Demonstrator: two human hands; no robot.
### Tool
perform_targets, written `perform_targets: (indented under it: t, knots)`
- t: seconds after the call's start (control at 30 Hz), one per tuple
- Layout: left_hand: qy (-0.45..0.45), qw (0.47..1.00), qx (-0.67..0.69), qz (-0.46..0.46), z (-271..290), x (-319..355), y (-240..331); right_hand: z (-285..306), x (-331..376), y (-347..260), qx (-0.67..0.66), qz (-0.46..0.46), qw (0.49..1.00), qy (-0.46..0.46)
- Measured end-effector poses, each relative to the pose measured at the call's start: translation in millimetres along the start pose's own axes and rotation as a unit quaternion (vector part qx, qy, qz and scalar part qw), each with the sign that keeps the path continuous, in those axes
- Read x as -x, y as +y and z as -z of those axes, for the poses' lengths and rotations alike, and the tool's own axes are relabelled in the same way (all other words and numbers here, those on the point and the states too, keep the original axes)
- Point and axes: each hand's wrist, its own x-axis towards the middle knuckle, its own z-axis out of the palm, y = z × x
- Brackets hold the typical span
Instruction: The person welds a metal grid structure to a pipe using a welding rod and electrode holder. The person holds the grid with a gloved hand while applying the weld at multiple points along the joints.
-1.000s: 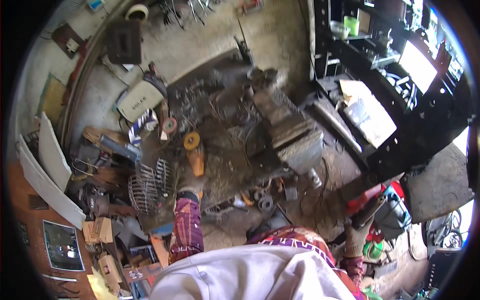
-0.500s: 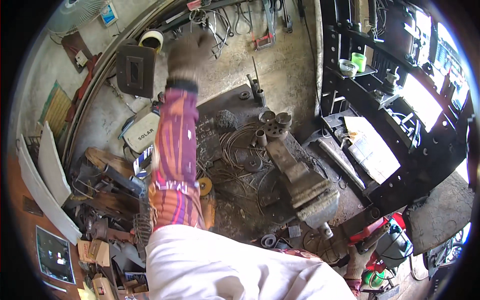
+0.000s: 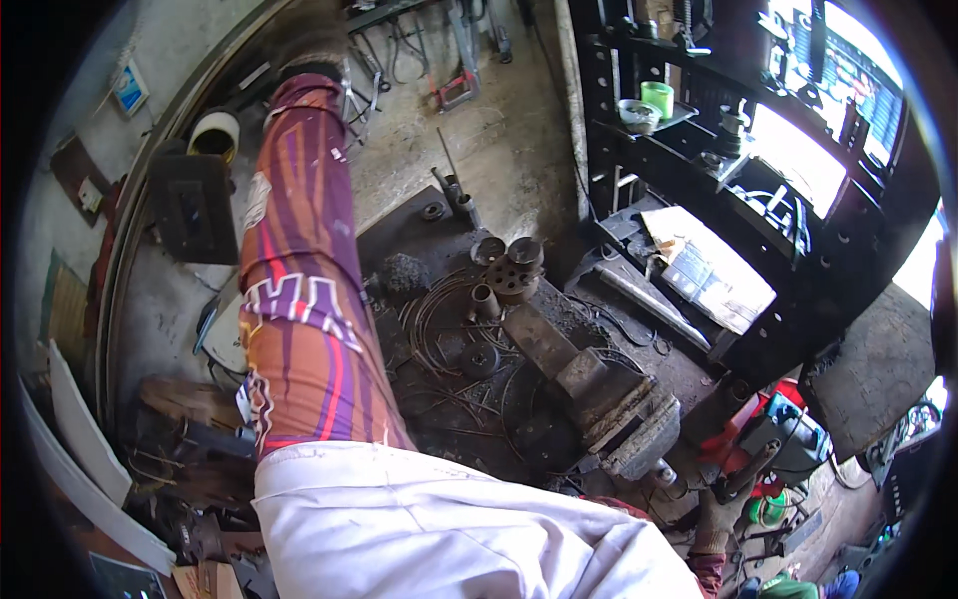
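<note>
My left arm, in a purple and orange patterned sleeve [image 3: 309, 250], stretches up to the far wall. The left hand [image 3: 304, 45] is dark and smeared by motion near the tools hanging there, so its fingers cannot be made out. At the lower right, my gloved right hand [image 3: 717, 519] is closed around a dark, bar-like tool [image 3: 750, 473], whose kind I cannot tell. A large bench vise [image 3: 609, 399] stands on the workbench, left of the right hand. White cloth [image 3: 439, 529] hides the upper parts of my arms.
On the dark workbench [image 3: 394, 225] lie coiled wire [image 3: 429, 309], a round disc [image 3: 479, 359], metal cups and a short pipe [image 3: 485, 301]. A welding mask [image 3: 193, 207] hangs left. A black rack [image 3: 689, 135] with shelves rises right. A red machine [image 3: 733, 431] stands below it.
My left arm has reached farther up and left, toward the hanging tools. The view has shifted, moving the bench and rack leftward. The right hand still holds the dark tool.
</note>
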Motion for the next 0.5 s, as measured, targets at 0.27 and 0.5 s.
perform_targets:
  t: [0.27,0.5]
  knots:
    - [0.052,0.989,-0.005,-0.138,65,5,-21,12,10,-2,-0.009,-0.003,0.999,-0.03]
    - [0.233,0.951,0.205,-0.015,206,91,-74,44,15,10,-0.039,0.035,0.994,-0.095]
